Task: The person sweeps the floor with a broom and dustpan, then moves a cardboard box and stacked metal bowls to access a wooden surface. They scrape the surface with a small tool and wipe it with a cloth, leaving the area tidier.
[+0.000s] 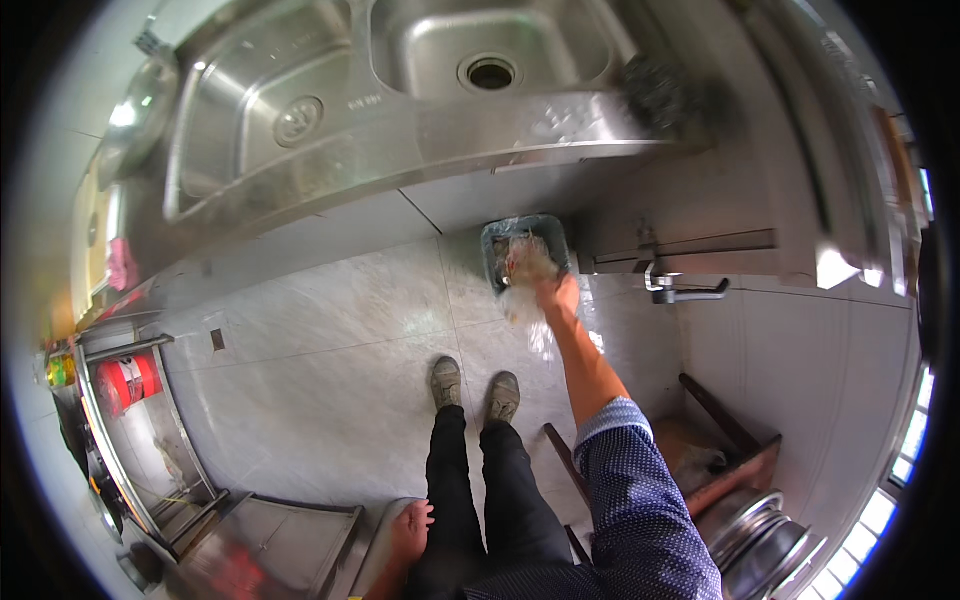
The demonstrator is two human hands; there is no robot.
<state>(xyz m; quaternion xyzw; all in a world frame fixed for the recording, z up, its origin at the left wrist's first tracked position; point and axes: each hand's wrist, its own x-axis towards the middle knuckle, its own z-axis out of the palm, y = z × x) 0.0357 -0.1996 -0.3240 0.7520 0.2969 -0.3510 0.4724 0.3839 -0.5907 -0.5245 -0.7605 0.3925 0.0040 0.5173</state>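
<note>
My right hand [561,296] reaches down to the near right rim of a grey-green waste bin [556,229] on the floor. It appears closed on a clear plastic bag [540,337], part of which hangs over the bin's near side. Blur hides my fingertips and the exact grip. Inside the bin lies mixed refuse [521,251] with some plastic, also blurred. My left hand [411,529] hangs beside my left thigh, fingers slightly apart, and nothing shows in it.
A steel double-bowl sink [405,150] stands above the bin. On the right are a lever handle [697,291], a wooden stool or rack [739,472] and stacked metal basins [757,532]. A metal rack [187,442] holding a red canister [129,382] stands left.
</note>
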